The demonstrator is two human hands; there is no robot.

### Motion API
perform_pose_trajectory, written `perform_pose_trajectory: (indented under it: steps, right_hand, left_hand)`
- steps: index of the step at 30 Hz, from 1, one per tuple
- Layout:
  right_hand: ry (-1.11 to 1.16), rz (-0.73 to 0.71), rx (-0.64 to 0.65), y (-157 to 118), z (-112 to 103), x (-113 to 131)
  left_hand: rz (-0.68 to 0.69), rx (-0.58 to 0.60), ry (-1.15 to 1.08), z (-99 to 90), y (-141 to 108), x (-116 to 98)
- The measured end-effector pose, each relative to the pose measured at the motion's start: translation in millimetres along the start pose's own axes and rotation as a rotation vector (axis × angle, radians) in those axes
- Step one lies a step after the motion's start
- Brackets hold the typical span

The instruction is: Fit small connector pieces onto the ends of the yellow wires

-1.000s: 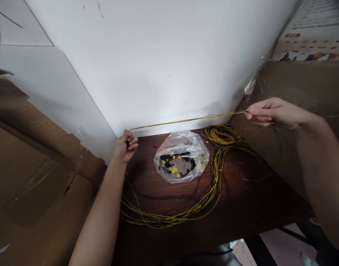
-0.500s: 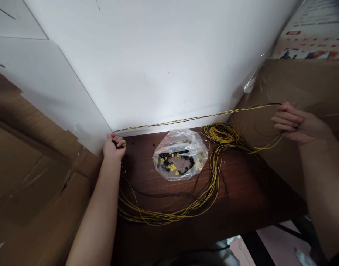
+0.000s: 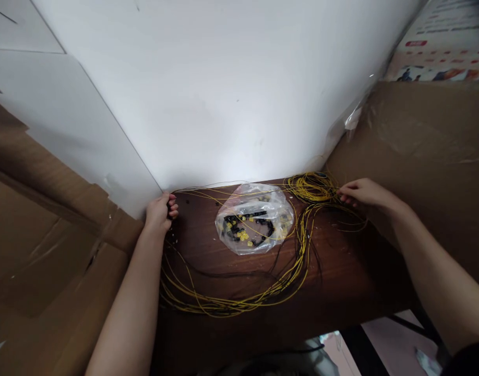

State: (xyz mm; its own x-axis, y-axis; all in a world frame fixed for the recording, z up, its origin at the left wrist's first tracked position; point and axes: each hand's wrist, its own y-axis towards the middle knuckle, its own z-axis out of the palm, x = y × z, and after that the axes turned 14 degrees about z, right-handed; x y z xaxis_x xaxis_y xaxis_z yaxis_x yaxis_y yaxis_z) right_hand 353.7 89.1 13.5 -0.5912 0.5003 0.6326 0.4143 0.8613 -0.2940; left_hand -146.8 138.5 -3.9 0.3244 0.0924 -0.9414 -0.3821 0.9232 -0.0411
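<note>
My left hand is closed around a bunch of thin wires beside the corner of the white wall. On the far right, my right hand pinches thin wires near a yellow wire coil. Slack strands run between both hands along the foot of the wall. A long bundle of yellow and black wires curves across the dark wooden tabletop from below my left hand to the right. In the middle lies a clear plastic bag with small black and yellow connector-like pieces.
White panels rise behind the tabletop. A cardboard box borders the left side; another cardboard surface borders the right, with printed paper above it. Tiny dark bits lie near the bag.
My right hand has come down and left toward the coil. The strands between my hands were taut and raised; now they hang slack. My left hand stays at the corner.
</note>
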Motion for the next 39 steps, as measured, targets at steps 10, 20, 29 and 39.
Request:
perform_pose_trajectory:
  steps: [10, 20, 29, 39]
  right_hand:
    - [-0.136, -0.776, -0.315, -83, 47, 116]
    - [0.205, -0.885, 0.631, -132, 108, 173]
    - [0.565, -0.578, 0.828, -93, 4, 110]
    - [0.294, -0.211, 0.182, -47, -50, 75]
  left_hand:
    - [0.396, 0.651, 0.434, 51.0, -56, -63]
    - [0.422, 0.817, 0.278, 72.3, -90, -80]
    - [0.080, 0.274, -0.270, 36.9, -36, -53]
    - [0.183, 0.008, -0.013, 19.5, -22, -24]
